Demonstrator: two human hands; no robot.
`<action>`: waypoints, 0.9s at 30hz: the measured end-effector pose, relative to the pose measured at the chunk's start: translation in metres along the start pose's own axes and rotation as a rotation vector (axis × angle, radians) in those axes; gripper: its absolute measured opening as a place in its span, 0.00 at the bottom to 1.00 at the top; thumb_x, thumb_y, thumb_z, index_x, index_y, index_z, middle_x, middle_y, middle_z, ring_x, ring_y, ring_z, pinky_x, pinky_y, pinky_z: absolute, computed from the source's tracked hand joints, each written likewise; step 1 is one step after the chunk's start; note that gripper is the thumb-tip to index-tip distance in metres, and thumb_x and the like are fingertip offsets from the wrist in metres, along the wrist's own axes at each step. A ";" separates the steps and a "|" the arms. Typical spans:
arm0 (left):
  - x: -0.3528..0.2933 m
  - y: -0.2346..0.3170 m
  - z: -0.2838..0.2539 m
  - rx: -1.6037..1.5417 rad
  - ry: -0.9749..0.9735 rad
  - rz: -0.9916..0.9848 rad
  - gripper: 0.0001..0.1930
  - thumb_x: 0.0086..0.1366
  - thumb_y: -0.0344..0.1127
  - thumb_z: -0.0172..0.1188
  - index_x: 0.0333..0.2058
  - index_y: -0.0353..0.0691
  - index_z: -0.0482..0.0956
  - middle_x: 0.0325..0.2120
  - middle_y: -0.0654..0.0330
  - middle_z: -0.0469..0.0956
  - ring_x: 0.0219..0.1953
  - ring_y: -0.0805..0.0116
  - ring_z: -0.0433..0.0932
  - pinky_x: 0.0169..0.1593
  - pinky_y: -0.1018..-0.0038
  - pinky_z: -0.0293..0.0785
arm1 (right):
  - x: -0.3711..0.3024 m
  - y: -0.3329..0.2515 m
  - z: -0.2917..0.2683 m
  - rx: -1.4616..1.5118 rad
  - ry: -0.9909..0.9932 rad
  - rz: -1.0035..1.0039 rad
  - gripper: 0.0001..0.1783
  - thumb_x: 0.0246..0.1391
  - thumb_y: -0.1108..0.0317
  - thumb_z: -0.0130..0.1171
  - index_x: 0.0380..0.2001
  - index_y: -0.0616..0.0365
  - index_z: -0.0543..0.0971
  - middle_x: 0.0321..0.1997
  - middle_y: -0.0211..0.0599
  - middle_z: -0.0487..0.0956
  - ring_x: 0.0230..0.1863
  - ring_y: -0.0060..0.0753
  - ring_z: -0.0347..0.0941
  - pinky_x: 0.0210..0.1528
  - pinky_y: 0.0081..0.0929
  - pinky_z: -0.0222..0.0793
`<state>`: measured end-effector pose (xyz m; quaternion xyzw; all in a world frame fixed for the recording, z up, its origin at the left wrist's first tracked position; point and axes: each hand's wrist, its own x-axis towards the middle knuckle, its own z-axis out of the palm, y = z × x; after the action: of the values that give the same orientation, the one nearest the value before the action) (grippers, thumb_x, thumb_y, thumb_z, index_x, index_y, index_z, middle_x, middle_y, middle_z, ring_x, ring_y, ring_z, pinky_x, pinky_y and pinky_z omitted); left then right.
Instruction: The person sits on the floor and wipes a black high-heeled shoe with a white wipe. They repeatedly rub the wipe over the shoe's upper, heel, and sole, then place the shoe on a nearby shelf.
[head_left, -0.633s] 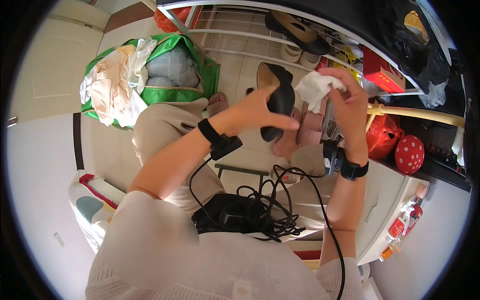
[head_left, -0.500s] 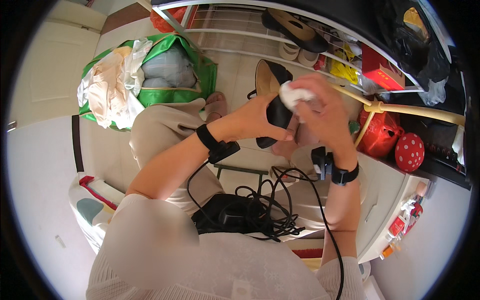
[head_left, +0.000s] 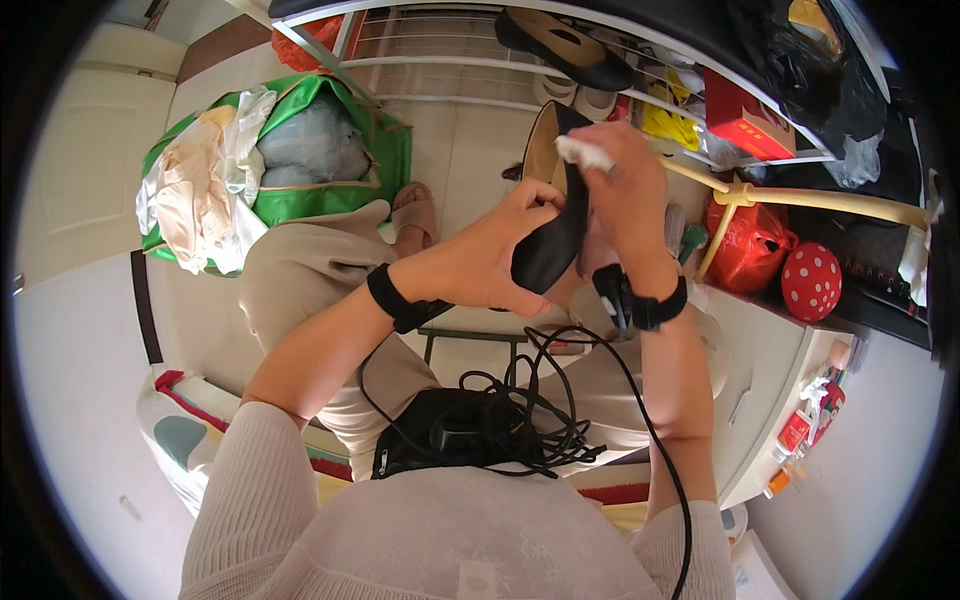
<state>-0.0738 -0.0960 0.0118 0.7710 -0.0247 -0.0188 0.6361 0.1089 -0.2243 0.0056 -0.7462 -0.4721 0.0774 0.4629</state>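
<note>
My left hand (head_left: 488, 252) grips a black flat shoe (head_left: 552, 252) by its rounded toe end, thumb below and fingers over the opening's edge. The shoe is tilted on its side, its tan lining showing and its heel end pointing away from me. In the fingers of my right hand (head_left: 632, 190) is a bunched white cloth or tissue (head_left: 582, 152). It lies against the shoe's right outer side, close to the heel end. Both my wrists wear black bands, and a black cable (head_left: 560, 400) lies coiled over my lap.
Ahead stands a white metal shoe rack (head_left: 450, 62) with another black shoe (head_left: 565, 50) on it. A green bag (head_left: 395, 150) of clothes sits at left. To the right are a yellow pole (head_left: 830, 203), a red plastic bag (head_left: 745, 245) and a red dotted ball (head_left: 811, 282).
The white cloth has moved along the shoe's side toward the heel end with my right hand. My left hand has tilted the shoe, and the whole view has shifted slightly.
</note>
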 end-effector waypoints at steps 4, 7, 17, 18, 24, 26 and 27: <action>-0.003 -0.006 0.001 0.066 0.053 0.018 0.37 0.46 0.36 0.80 0.53 0.29 0.74 0.61 0.51 0.59 0.63 0.55 0.64 0.67 0.67 0.63 | -0.005 -0.016 -0.003 0.036 -0.131 -0.080 0.21 0.44 0.86 0.61 0.43 0.57 0.85 0.42 0.43 0.83 0.45 0.49 0.81 0.51 0.32 0.75; 0.000 0.005 -0.005 0.017 -0.044 -0.065 0.36 0.46 0.36 0.79 0.54 0.30 0.75 0.62 0.51 0.59 0.62 0.55 0.65 0.66 0.66 0.65 | 0.003 0.016 -0.018 -0.154 0.126 -0.110 0.20 0.48 0.85 0.61 0.44 0.55 0.85 0.42 0.42 0.84 0.44 0.46 0.82 0.50 0.31 0.76; 0.000 -0.004 -0.001 -0.001 0.076 -0.006 0.42 0.46 0.34 0.80 0.60 0.31 0.72 0.67 0.51 0.55 0.64 0.55 0.65 0.67 0.65 0.64 | -0.010 -0.006 -0.010 -0.065 0.024 0.095 0.15 0.53 0.83 0.62 0.44 0.59 0.83 0.40 0.39 0.81 0.42 0.38 0.79 0.47 0.28 0.73; -0.003 -0.006 -0.003 0.006 0.113 -0.036 0.43 0.46 0.35 0.80 0.61 0.31 0.71 0.68 0.51 0.54 0.65 0.54 0.64 0.68 0.64 0.63 | -0.014 -0.014 -0.005 -0.063 -0.024 0.062 0.15 0.53 0.83 0.62 0.44 0.60 0.82 0.40 0.39 0.81 0.42 0.38 0.78 0.46 0.28 0.72; -0.003 -0.009 -0.010 0.053 0.144 -0.092 0.47 0.46 0.36 0.81 0.65 0.32 0.68 0.69 0.50 0.55 0.69 0.53 0.61 0.72 0.62 0.58 | -0.009 -0.037 -0.023 0.173 -0.317 0.088 0.14 0.50 0.84 0.61 0.41 0.62 0.82 0.40 0.38 0.80 0.42 0.37 0.78 0.45 0.28 0.72; -0.001 -0.009 -0.007 0.046 0.113 -0.053 0.46 0.46 0.37 0.81 0.64 0.33 0.69 0.69 0.49 0.56 0.70 0.52 0.60 0.72 0.61 0.57 | -0.006 -0.032 -0.022 0.071 -0.213 0.117 0.14 0.51 0.83 0.62 0.42 0.61 0.83 0.41 0.39 0.81 0.43 0.39 0.79 0.45 0.28 0.73; 0.000 -0.010 -0.006 0.031 0.088 -0.023 0.46 0.46 0.37 0.81 0.64 0.33 0.69 0.69 0.49 0.56 0.70 0.52 0.60 0.72 0.61 0.57 | -0.005 -0.029 -0.020 0.058 -0.152 0.131 0.14 0.51 0.83 0.62 0.41 0.61 0.82 0.41 0.40 0.81 0.43 0.39 0.79 0.45 0.28 0.73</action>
<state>-0.0734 -0.0883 0.0035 0.7812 0.0121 0.0083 0.6241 0.0990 -0.2373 0.0370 -0.7536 -0.4538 0.1777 0.4412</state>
